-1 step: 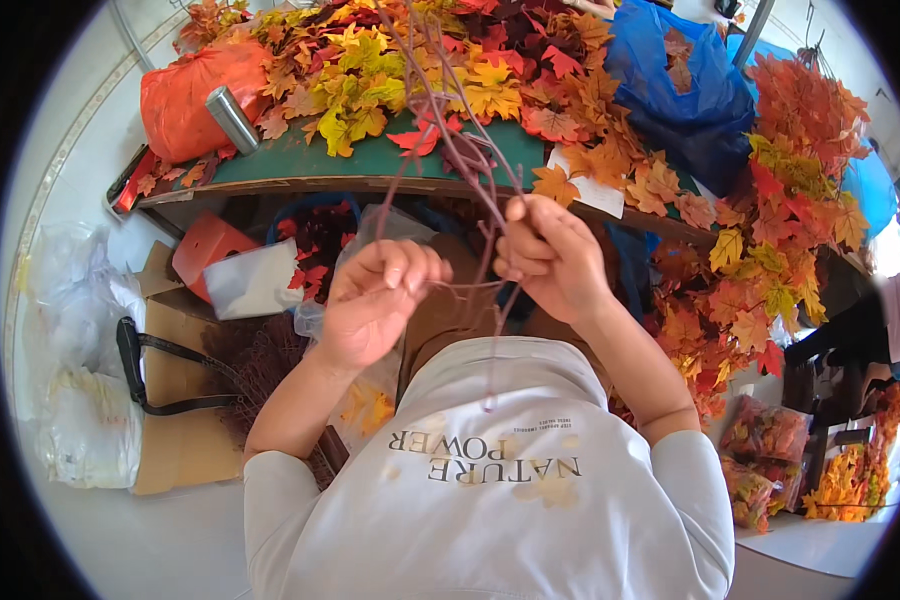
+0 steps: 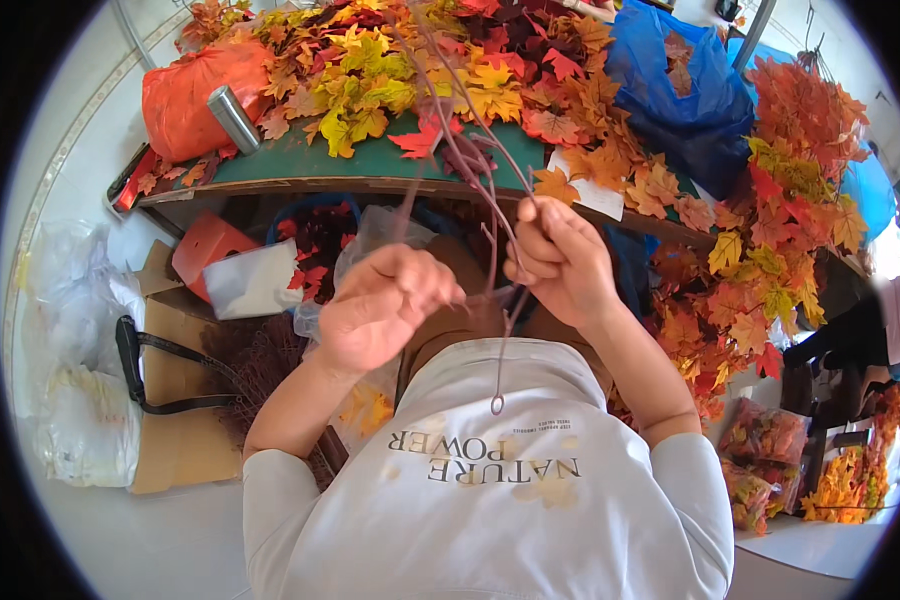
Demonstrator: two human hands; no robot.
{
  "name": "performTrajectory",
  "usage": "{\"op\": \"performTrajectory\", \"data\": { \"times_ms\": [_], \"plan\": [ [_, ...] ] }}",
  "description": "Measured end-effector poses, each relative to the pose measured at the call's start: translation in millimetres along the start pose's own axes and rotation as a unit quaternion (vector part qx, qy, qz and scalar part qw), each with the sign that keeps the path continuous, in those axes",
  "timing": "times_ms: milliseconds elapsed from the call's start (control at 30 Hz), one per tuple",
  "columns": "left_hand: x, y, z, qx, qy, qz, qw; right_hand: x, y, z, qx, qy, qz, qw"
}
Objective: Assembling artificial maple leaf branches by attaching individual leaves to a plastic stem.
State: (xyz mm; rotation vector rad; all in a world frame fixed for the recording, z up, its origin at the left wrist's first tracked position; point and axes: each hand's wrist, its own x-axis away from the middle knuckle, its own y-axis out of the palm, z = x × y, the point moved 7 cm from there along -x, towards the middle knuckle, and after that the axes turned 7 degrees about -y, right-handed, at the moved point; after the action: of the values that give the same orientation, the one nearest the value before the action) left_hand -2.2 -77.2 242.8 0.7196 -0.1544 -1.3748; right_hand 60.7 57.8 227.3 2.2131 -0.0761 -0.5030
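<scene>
Pinching twigs before the table edge, the right hand sits a gap from the left hand, whose grip is unclear.

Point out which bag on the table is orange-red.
The orange-red bag sits at the left end of the table, beside the metal cylinder; the big blue bag lies toward the right.

green table heaped with leaves

the table's front edge runs just beyond the fingers. straight ahead of the left fingers lies a red leaf, with yellow leaves behind; farther left, a silver tube and a red bag. beyond the right fingers, orange leaves overlap white paper; farther right, a blue bag.
</scene>
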Motion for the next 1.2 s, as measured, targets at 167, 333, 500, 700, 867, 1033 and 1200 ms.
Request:
{"op": "performTrajectory", "data": {
  "times_ms": [167, 333, 500, 700, 867, 1033, 1200],
  "plan": [
    [-2.3, 3.3, -6.2, -0.011, 0.004, 0.039, 0.999, 25.6, 12.3, -25.0, 0.104, 0.020, 0.030, 0.994],
    [38.8, -41.8, 30.4, -0.184, -0.010, 0.128, 0.975, 81.5, -25.7, -180.2, 0.494, -0.122, 0.237, 0.827],
    [82.1, -42.1, 23.2, -0.833, 0.196, -0.106, 0.506, 133.3, 42.2, -168.7, 0.936, -0.209, -0.051, 0.280],
    [242.2, -255.8, 134.0, -0.861, 0.000, 0.280, 0.424, 367.3, 25.9, -361.8, 0.906, -0.352, 0.227, -0.063],
    [474.8, -416.8, 154.2, -0.429, 0.028, 0.520, 0.738, 572.6, 23.3, -459.9, 0.773, -0.176, 0.573, -0.208],
    [368.8, -387.8, 152.9, -0.429, 0.146, 0.528, 0.718, 560.9, 88.6, -442.6, 0.734, -0.188, 0.542, -0.364],
    [311.9, -342.6, 185.9, -0.454, 0.130, 0.525, 0.707, 538.7, 101.3, -469.6, 0.681, -0.316, 0.639, -0.167]
  ]
}}
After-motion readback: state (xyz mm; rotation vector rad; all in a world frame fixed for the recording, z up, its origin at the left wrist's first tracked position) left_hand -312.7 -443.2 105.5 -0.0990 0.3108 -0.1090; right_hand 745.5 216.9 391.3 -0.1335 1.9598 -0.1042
